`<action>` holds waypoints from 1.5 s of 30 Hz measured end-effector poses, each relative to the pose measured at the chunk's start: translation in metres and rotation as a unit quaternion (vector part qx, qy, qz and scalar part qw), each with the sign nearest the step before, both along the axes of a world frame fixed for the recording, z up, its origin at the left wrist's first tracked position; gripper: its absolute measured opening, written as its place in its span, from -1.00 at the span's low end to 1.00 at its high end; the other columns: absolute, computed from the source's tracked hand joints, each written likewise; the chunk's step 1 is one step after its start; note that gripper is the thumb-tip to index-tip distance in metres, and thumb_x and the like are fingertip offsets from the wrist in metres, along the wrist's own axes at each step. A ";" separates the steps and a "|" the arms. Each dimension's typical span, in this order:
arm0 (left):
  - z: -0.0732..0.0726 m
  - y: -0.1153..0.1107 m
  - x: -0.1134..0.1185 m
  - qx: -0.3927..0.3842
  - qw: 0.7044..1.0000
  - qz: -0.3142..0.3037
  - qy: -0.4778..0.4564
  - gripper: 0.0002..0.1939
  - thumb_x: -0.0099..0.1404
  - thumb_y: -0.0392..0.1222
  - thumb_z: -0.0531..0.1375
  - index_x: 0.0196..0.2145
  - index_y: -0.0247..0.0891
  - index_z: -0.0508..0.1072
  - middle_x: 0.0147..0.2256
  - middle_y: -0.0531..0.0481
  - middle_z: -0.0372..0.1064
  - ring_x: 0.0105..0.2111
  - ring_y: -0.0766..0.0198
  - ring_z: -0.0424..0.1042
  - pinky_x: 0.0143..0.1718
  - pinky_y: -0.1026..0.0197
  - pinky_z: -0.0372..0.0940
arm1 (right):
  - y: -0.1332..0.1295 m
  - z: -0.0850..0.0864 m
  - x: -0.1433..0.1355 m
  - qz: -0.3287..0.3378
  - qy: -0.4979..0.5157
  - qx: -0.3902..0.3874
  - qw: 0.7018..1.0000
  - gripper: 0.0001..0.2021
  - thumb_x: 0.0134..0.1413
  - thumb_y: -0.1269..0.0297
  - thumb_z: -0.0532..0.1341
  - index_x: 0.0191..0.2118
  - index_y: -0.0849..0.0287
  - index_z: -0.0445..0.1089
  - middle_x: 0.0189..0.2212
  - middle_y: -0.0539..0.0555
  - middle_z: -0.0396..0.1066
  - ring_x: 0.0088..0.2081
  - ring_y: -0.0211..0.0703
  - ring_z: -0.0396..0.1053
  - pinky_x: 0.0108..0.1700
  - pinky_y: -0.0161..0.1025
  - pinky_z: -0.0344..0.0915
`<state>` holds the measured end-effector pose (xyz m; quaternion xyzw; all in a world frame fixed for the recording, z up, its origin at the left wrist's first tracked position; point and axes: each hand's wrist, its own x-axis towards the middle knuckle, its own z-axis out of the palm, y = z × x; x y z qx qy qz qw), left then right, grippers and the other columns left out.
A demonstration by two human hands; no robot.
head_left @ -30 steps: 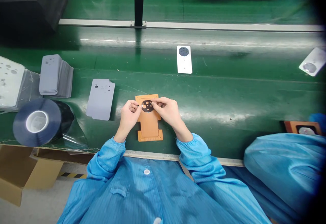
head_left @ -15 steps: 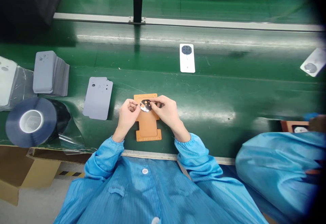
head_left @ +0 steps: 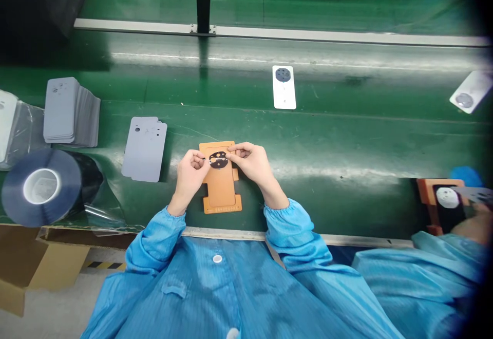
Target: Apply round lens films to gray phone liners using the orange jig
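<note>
An orange fixture plate lies on the green table in front of me. Near its top is a dark round piece with several holes. My left hand is at the left edge of this piece, fingers curled and thumb and index fingertips together at its rim. From the right, my right hand pinches at the piece's upper right rim. Whether the piece rests fully on the plate cannot be made out.
Grey phone-shaped sheets lie left of the plate, with a stack and a film roll beyond. A white panel lies behind. At right, another person's hand is by an orange fixture.
The round piece now looks darker, with less glare, and my right hand sits slightly higher against its rim. The other person's sleeve has moved down, showing more of their fixture. The view shifted slightly.
</note>
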<state>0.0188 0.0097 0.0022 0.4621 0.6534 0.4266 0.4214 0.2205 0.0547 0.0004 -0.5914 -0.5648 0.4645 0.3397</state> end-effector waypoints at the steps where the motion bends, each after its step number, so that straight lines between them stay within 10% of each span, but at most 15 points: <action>1: 0.000 0.000 0.000 0.001 1.000 0.000 0.001 -0.82 0.20 -0.20 0.34 -0.29 -0.21 0.40 -0.49 0.13 0.34 -0.52 0.39 0.31 -0.47 0.33 0.20 | 0.001 0.000 0.001 0.005 0.010 -0.012 1.000 -0.68 -0.02 0.06 0.45 -0.23 0.20 0.63 -0.50 0.02 0.44 -0.47 -0.21 0.31 -0.36 -0.19 0.31; 23: 0.002 0.001 -0.004 -0.012 0.997 0.035 -0.073 -0.81 0.12 -0.22 0.34 -0.32 -0.24 0.42 -0.48 0.10 0.37 -0.51 0.37 0.35 -0.47 0.33 0.24 | 0.001 0.002 0.004 0.036 0.079 -0.067 0.994 -0.64 -0.08 0.11 0.43 -0.18 0.24 0.58 -0.49 0.05 0.50 -0.45 -0.14 0.45 -0.33 -0.16 0.40; 32: 0.017 -0.041 -0.033 -0.102 0.911 0.137 -0.376 -0.35 0.24 0.49 0.15 -0.30 -0.26 0.42 -0.46 -0.02 0.37 -0.55 0.32 0.34 -0.57 0.28 0.17 | -0.002 0.004 0.008 0.023 0.131 -0.074 0.988 -0.67 -0.09 0.18 0.41 -0.18 0.26 0.56 -0.53 -0.03 0.41 -0.45 -0.19 0.46 -0.31 -0.20 0.43; 37: 0.015 -0.057 -0.041 -0.026 0.908 0.207 -0.364 -0.46 0.29 0.39 0.21 -0.33 -0.18 0.31 -0.48 0.07 0.30 -0.57 0.36 0.27 -0.51 0.27 0.20 | -0.002 0.005 0.008 0.016 0.115 -0.072 0.991 -0.64 -0.06 0.12 0.45 -0.18 0.26 0.57 -0.43 0.08 0.52 -0.41 -0.17 0.47 -0.31 -0.20 0.42; 45: 0.032 -0.072 -0.013 0.000 0.921 0.147 -0.361 -0.47 0.27 0.36 0.29 -0.25 -0.20 0.40 -0.48 0.09 0.32 -0.58 0.37 0.26 -0.56 0.27 0.15 | -0.006 0.016 0.001 -0.032 0.072 -0.007 0.997 -0.61 0.02 0.01 0.43 -0.16 0.24 0.61 -0.35 0.13 0.59 -0.38 -0.14 0.48 -0.26 -0.16 0.45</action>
